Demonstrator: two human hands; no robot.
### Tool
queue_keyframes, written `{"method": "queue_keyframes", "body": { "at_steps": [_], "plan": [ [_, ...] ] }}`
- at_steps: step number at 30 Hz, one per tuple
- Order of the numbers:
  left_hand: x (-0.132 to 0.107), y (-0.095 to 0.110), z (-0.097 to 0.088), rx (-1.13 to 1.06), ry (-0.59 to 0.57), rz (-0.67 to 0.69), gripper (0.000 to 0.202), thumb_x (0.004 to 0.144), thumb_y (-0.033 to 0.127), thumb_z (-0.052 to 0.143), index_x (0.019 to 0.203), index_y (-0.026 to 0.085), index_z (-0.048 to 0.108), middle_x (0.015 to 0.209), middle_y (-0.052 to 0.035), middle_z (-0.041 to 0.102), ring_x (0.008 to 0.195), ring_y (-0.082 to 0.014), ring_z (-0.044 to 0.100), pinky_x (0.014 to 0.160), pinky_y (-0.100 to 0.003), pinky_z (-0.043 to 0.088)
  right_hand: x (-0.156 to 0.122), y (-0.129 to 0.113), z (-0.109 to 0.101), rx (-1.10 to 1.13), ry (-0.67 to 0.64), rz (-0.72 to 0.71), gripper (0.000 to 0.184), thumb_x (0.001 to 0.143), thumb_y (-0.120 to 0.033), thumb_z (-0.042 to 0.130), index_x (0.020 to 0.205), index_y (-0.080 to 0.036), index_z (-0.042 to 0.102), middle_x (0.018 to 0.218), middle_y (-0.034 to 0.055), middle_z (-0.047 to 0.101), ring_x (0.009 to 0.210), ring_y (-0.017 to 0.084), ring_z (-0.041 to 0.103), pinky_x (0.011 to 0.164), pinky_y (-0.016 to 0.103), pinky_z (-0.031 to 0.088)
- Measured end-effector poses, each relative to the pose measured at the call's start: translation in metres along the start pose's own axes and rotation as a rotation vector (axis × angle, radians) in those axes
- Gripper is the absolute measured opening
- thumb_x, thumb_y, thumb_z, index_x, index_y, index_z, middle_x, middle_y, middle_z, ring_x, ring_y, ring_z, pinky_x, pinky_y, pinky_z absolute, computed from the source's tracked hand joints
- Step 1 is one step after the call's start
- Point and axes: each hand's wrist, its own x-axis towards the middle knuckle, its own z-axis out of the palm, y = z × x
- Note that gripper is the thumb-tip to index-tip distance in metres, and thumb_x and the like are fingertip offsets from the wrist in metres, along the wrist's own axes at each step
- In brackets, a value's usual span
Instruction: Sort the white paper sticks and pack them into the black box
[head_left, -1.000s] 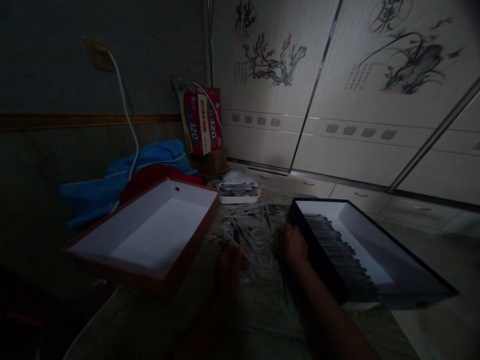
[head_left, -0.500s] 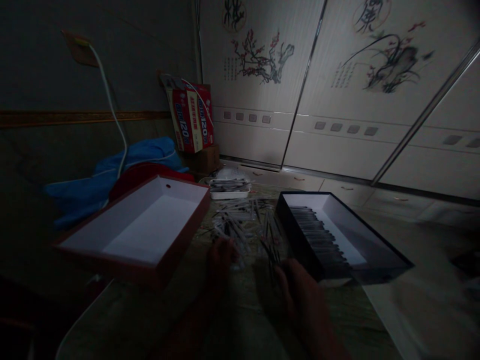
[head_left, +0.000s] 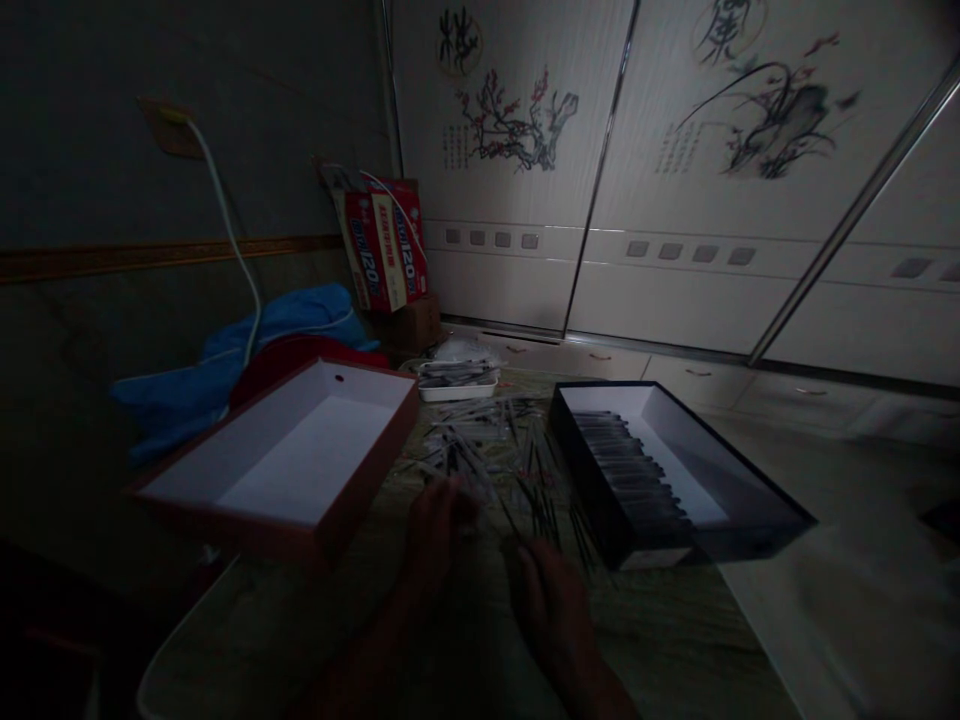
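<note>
My left hand is closed near the table's middle, at the near edge of a loose heap of clear pen barrels. Something pale and blurred shows at its fingertips; I cannot make out what. My right hand is closed on a thin dark pen refill that points up and to the left. Just beyond that hand, several dark refills lie loose on the table. A dark box on the right holds a row of dark-looking pens along its left side.
An open red-brown box with a white inside stands on the left. At the back of the table a white tray holds more pens. Behind are a blue cloth, a red carton and pale sliding cabinet doors.
My right hand has moved left, away from the dark box, and a single refill now shows in it. Dark refills bunched at its fingers before now lie spread on the table.
</note>
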Motion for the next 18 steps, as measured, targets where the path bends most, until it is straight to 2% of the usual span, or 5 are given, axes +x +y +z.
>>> {"method": "queue_keyframes", "body": {
  "at_steps": [4, 9, 13, 18],
  "plan": [
    [-0.008, -0.01, -0.016, -0.172, 0.063, -0.136, 0.028, 0.061, 0.039, 0.069, 0.072, 0.014, 0.064, 0.06, 0.0004, 0.064, 0.054, -0.0138, 0.059, 0.053, -0.026, 0.048, -0.01, -0.002, -0.002, 0.033, -0.029, -0.041, 0.023, 0.089, -0.023, 0.038, 0.088, -0.018, 0.061, 0.076, 0.0043, 0.064, 0.068, 0.014, 0.063, 0.062, 0.022, 0.046],
    [-0.014, -0.019, -0.028, -0.23, 0.165, -0.183, 0.028, 0.057, 0.035, 0.073, 0.074, 0.015, 0.065, 0.064, 0.0009, 0.065, 0.057, -0.0132, 0.06, 0.054, -0.024, 0.048, -0.015, -0.005, -0.001, 0.059, -0.127, -0.049, 0.022, 0.089, -0.022, 0.039, 0.093, -0.019, 0.06, 0.079, 0.0054, 0.065, 0.07, 0.015, 0.063, 0.064, 0.023, 0.048],
    [-0.013, -0.021, -0.027, -0.232, 0.157, -0.178, 0.029, 0.057, 0.037, 0.073, 0.075, 0.015, 0.064, 0.066, 0.0005, 0.065, 0.058, -0.0136, 0.06, 0.056, -0.025, 0.047, -0.013, -0.005, 0.003, 0.055, -0.053, -0.054, 0.023, 0.088, -0.025, 0.04, 0.09, -0.019, 0.062, 0.078, 0.0061, 0.066, 0.069, 0.016, 0.064, 0.063, 0.024, 0.049],
    [-0.015, -0.019, -0.027, -0.089, 0.091, -0.168, 0.028, 0.061, 0.04, 0.071, 0.072, 0.015, 0.063, 0.062, 0.0025, 0.063, 0.057, -0.0119, 0.057, 0.056, -0.022, 0.046, -0.013, 0.001, 0.005, 0.042, -0.058, -0.044, 0.023, 0.088, -0.023, 0.041, 0.095, -0.018, 0.062, 0.084, 0.0071, 0.068, 0.073, 0.016, 0.065, 0.065, 0.024, 0.051]
  ]
}}
